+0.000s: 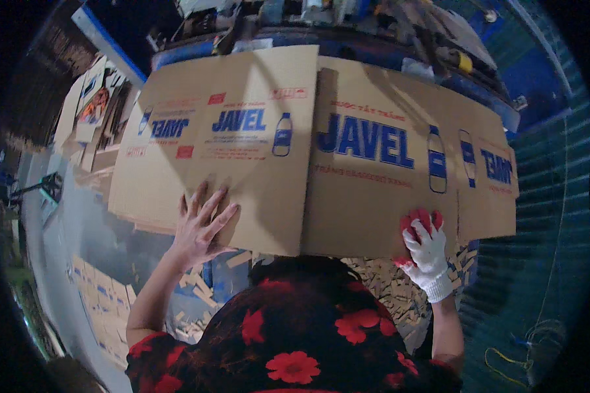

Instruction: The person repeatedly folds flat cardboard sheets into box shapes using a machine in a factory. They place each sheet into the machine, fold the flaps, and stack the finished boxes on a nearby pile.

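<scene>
A large flat sheet of brown cardboard, printed in blue and red with bottle pictures, spans the view in front of me. Its left panel and right panel meet at an upright edge near the middle. Whether the two are joined there, I cannot tell. My left hand, bare, lies with spread fingers on the near part of the left panel. On the right panel's near edge rests my right hand, in a white knit glove with red fingers, its fingers apart and flat on the board.
A blue machine with dark parts stands along the cardboard's far edge. Cardboard scraps litter the floor below. Flat printed cardboard lies at lower left, and more cardboard pieces stand at far left. A green corrugated wall rises on the right.
</scene>
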The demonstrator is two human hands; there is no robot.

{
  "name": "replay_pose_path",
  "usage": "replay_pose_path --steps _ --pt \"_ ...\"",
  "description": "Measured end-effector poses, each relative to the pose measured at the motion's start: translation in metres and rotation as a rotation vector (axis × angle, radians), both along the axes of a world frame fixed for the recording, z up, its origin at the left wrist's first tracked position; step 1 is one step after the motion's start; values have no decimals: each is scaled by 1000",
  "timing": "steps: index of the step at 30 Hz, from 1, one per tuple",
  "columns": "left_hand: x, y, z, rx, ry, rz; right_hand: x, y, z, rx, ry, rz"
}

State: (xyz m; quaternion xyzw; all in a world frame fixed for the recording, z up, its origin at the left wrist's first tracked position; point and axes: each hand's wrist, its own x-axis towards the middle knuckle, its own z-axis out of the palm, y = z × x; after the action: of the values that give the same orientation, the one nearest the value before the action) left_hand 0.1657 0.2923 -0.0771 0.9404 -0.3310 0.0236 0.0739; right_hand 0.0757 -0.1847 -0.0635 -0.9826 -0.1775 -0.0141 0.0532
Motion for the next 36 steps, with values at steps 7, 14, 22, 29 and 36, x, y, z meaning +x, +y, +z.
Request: replay_pose_path --steps 7,14,22,29,36 --pt "-3 -28 12 8 -97 26 13 -20 -3 -22 -62 77" --pt "12 -37 81 -175 2 51 44 -37 17 -79 -90 192" --pt "92 -10 52 -295 -36 15 67 2 54 -245 -89 287" --pt "103 4 22 -264 -105 -21 82 9 83 -330 -114 336" --pt "112 -2 29 -228 -97 -21 98 -5 81 -364 -176 344"
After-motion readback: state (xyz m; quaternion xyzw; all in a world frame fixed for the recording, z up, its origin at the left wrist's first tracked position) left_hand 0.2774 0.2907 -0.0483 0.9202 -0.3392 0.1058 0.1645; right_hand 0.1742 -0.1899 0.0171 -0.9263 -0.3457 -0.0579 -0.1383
